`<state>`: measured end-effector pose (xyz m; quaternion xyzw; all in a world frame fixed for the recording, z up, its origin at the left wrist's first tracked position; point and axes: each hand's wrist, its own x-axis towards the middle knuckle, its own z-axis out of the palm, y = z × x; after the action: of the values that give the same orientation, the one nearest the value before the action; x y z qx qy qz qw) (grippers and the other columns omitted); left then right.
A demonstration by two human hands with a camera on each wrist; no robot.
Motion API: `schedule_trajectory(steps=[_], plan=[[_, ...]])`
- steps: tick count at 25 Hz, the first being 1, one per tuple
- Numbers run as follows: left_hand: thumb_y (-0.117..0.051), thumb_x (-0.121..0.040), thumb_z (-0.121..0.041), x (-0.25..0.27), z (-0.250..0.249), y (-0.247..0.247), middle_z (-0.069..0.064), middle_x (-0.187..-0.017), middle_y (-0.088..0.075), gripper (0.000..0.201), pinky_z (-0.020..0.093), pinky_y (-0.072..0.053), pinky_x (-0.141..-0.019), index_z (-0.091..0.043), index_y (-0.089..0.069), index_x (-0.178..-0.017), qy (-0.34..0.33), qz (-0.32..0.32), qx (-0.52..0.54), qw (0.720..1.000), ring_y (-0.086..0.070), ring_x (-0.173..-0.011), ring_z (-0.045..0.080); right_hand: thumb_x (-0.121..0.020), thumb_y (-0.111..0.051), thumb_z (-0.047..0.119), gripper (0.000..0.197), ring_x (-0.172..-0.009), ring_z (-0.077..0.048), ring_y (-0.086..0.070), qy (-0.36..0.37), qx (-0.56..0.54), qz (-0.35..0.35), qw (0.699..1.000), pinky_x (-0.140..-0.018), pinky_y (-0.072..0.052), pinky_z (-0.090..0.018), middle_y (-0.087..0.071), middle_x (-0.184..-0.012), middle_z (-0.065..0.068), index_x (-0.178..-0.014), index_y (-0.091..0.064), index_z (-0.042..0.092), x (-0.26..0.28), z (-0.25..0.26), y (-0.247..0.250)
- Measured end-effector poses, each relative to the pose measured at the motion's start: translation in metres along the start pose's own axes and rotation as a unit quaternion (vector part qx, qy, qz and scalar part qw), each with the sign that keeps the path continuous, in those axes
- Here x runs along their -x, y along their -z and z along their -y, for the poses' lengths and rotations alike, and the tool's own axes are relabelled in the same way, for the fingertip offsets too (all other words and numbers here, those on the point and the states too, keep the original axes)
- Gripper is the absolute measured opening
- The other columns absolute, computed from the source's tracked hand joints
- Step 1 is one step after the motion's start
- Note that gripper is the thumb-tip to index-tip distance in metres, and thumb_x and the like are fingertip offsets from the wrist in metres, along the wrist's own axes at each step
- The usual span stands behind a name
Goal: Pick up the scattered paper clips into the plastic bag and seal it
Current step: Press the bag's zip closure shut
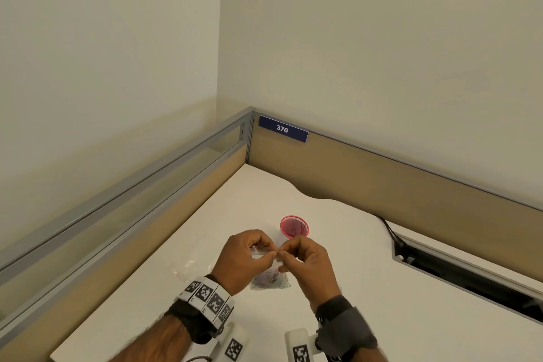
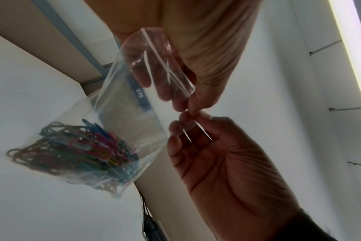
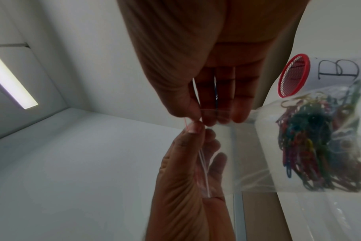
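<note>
White desk (image 1: pixel 367 288) in a partitioned corner

A red mesh cup (image 1: pixel 294 226) stands on it; a flat clear plastic sleeve (image 1: pixel 195 258) lies near its left edge.

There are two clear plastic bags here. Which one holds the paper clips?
The bag pinched at its top by both hands, paper clips heaped at its bottom. The other bag lies flat on the desk, left of the hands.

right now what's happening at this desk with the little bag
A person holds a clear zip bag up over the white desk, left hand and right hand both pinching its top strip where their fingertips meet. The coloured paper clips sit bunched in the bottom of the bag. Whether the zip is fully closed can't be told. A red mesh cup stands just beyond the hands.
</note>
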<state>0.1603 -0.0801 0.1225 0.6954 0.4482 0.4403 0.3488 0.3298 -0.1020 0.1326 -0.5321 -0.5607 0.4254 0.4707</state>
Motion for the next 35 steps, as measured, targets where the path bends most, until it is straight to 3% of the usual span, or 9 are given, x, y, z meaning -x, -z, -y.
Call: schedule_trajectory(steps=[4,7,12,18,24,29,32,35], plan=[[-0.077,-0.079,-0.016,-0.001,-0.006,0.000,-0.014,-0.073,-0.069,0.022,0.010,-0.048,-0.069,-0.035,-0.066,-0.074,-0.013,0.000,-0.032,0.999,-0.065,-0.082,0.002,-0.084,-0.069,0.010,0.005,-0.074,-0.023,-0.066,-0.002,0.018,-0.009,1.000,-0.065,-0.062,-0.033,-0.070,-0.077,-0.006,-0.080,-0.071,0.011,0.000,0.000,0.001],[-0.078,-0.080,-0.017,0.001,-0.008,0.003,-0.016,-0.076,-0.068,0.018,0.010,-0.047,-0.069,-0.032,-0.069,-0.077,-0.024,0.005,-0.038,0.999,-0.064,-0.084,0.003,-0.082,-0.071,0.014,0.005,-0.071,-0.019,-0.065,0.007,0.050,-0.041,0.998,-0.065,-0.062,-0.032,-0.069,-0.073,-0.002,-0.077,-0.070,0.013,0.001,-0.001,0.002],[-0.078,-0.079,-0.018,-0.003,-0.006,0.013,-0.013,-0.077,-0.070,0.014,0.010,-0.045,-0.071,-0.029,-0.071,-0.077,-0.026,0.007,-0.044,0.999,-0.064,-0.085,0.007,-0.081,-0.069,0.006,0.005,-0.064,-0.016,-0.065,0.009,0.009,-0.042,0.999,-0.064,-0.061,-0.033,-0.068,-0.072,-0.007,-0.076,-0.067,0.005,0.001,0.003,0.000],[-0.080,-0.076,-0.020,-0.003,0.014,0.026,-0.013,-0.078,-0.072,0.015,0.018,-0.048,-0.072,-0.031,-0.071,-0.072,0.022,-0.002,-0.021,1.000,-0.065,-0.081,0.009,-0.079,-0.068,-0.001,0.005,-0.073,-0.030,-0.066,-0.001,-0.032,-0.047,0.998,-0.064,-0.058,-0.031,-0.067,-0.078,-0.017,-0.075,-0.066,0.001,0.003,-0.002,0.007],[-0.078,-0.074,-0.029,0.003,0.025,0.038,-0.011,-0.080,-0.075,0.006,0.023,-0.052,-0.079,-0.026,-0.073,-0.075,0.043,0.008,0.018,0.999,-0.068,-0.081,0.010,-0.078,-0.069,-0.001,0.008,-0.069,-0.027,-0.063,-0.005,-0.062,-0.051,0.997,-0.064,-0.059,-0.035,-0.066,-0.076,-0.020,-0.072,-0.066,0.003,0.005,-0.006,0.015],[-0.077,-0.084,-0.010,0.005,0.030,0.038,-0.007,-0.084,-0.076,0.014,0.017,-0.048,-0.060,-0.021,-0.074,-0.077,0.087,0.020,0.071,0.993,-0.062,-0.066,0.004,-0.081,-0.066,-0.005,0.006,-0.072,-0.024,-0.063,-0.012,-0.049,-0.049,0.998,-0.060,-0.057,-0.028,-0.067,-0.079,-0.017,-0.076,-0.066,-0.001,0.005,-0.009,0.014],[-0.070,-0.088,-0.001,0.006,0.026,0.036,0.005,-0.098,-0.079,0.007,0.022,-0.045,-0.043,-0.006,-0.074,-0.087,0.119,0.021,0.155,0.981,-0.067,-0.063,0.017,-0.082,-0.064,-0.001,0.005,-0.079,-0.027,-0.066,-0.018,-0.029,-0.040,0.999,-0.061,-0.058,-0.029,-0.069,-0.082,-0.013,-0.079,-0.065,0.002,0.005,-0.009,0.014],[-0.068,-0.089,0.000,0.001,0.022,0.034,0.012,-0.096,-0.079,0.008,0.026,-0.049,-0.043,-0.005,-0.074,-0.087,0.118,0.017,0.175,0.977,-0.073,-0.068,0.024,-0.084,-0.070,0.014,0.006,-0.086,-0.016,-0.065,-0.008,0.086,-0.043,0.995,-0.068,-0.056,-0.021,-0.069,-0.087,0.004,-0.086,-0.064,0.015,0.003,-0.007,0.014]])
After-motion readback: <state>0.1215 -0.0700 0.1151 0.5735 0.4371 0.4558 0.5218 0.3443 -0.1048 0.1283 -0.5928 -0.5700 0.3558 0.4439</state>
